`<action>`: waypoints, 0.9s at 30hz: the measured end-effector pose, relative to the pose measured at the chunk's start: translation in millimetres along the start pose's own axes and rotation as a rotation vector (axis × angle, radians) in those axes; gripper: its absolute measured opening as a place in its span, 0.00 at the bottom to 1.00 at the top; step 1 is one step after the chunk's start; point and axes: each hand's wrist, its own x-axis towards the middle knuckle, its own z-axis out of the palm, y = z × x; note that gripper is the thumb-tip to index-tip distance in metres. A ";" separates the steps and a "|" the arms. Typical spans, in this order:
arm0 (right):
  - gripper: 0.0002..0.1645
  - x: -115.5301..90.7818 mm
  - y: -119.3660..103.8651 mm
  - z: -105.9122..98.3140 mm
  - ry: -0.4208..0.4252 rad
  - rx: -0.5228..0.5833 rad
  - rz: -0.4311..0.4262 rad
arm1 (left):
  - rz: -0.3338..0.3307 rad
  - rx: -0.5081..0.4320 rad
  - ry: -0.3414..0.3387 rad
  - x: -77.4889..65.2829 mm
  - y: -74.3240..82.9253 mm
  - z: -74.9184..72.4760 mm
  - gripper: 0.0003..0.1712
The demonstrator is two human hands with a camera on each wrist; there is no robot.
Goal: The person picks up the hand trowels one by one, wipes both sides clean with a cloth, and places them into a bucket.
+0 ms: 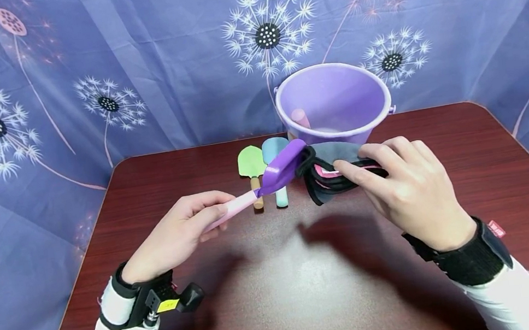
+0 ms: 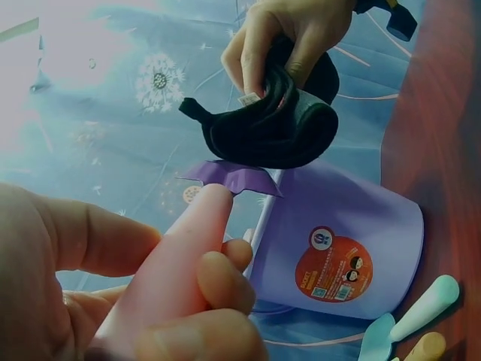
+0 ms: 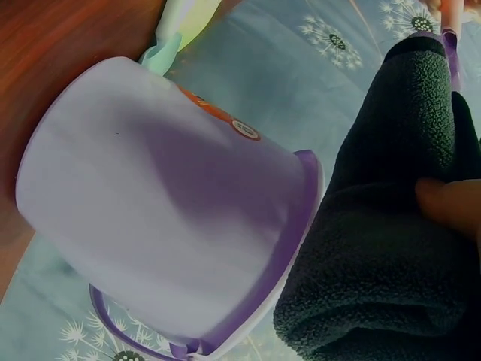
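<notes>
My left hand [image 1: 180, 227] grips the pink handle of a toy shovel [image 1: 281, 169] with a purple blade, held above the table and pointing to the right. In my right hand [image 1: 413, 190] is a folded dark grey cloth [image 1: 334, 151] with black edging, pinched between thumb and fingers. The cloth's left end meets the tip of the purple blade. In the left wrist view the cloth [image 2: 263, 139] hangs right over the blade [image 2: 239, 179], covering part of it. Fleecy pile shows on the cloth [image 3: 376, 226] in the right wrist view.
Behind the cloth stands a purple bucket [image 1: 282, 110] at the table's back edge, with a pink handle end [image 1: 299, 118] inside. A green shovel [image 1: 251, 161] and a blue shovel [image 1: 281, 199] lie left of it on the dark red table [image 1: 171, 171]. Patterned blue fabric hangs behind.
</notes>
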 end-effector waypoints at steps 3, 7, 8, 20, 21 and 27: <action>0.16 0.0 0.4 -0.1 -0.007 0.003 0.000 | 0.015 -0.009 -0.003 0.1 0.0 -0.9 0.13; 0.17 -0.2 0.9 0.3 -0.015 0.004 -0.002 | 0.036 -0.049 -0.019 0.5 0.1 -0.9 0.12; 0.17 -0.3 1.0 0.3 -0.018 0.003 -0.002 | 0.040 -0.059 -0.024 0.7 0.0 -0.8 0.13; 0.16 -2.7 -4.1 4.5 -0.045 0.004 -0.042 | 0.032 -0.388 -0.091 5.2 -4.9 10.1 0.17; 0.16 -3.0 -4.9 4.9 -0.051 0.004 -0.047 | 0.025 -0.378 -0.087 5.6 -4.5 11.8 0.17; 0.16 -4.8 -8.6 6.4 -0.091 0.013 -0.067 | 0.022 -0.204 -0.050 7.7 -2.7 21.3 0.14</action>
